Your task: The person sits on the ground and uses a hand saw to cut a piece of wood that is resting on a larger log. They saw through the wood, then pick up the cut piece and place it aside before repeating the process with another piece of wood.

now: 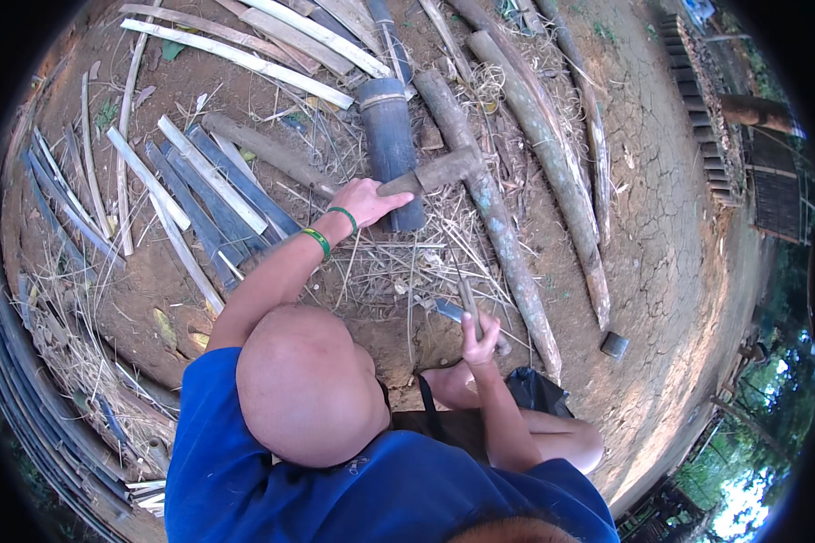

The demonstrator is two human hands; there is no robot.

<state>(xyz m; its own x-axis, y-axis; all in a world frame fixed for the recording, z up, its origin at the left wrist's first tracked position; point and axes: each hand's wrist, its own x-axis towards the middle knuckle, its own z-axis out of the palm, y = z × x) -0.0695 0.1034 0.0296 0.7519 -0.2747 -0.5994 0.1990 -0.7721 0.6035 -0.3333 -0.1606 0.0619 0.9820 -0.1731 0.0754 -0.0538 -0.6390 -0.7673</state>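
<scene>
My left hand (371, 201), with green and yellow bands on the wrist, is closed round the narrow end of a short wooden club (451, 169). The club's thicker end reaches right, onto a mottled log (493, 217). Beneath that hand and club lies a dark bamboo tube (389, 131) with a pale ring near its far end. Nearer to me, my right hand (482, 339) is closed on a slim knife (468, 297), its narrow tip pointing away from me. Part of the knife is hidden by the fingers. A bluish strip (448, 309) lies just left of it.
Split bamboo strips (213, 185) and pale slats (244, 59) lie on the left and far left. Thick poles (543, 145) stretch across the right side. Thin shavings (398, 262) litter the dirt. A small dark block (615, 345) sits at the right. Long dark poles (27, 434) line the left rim.
</scene>
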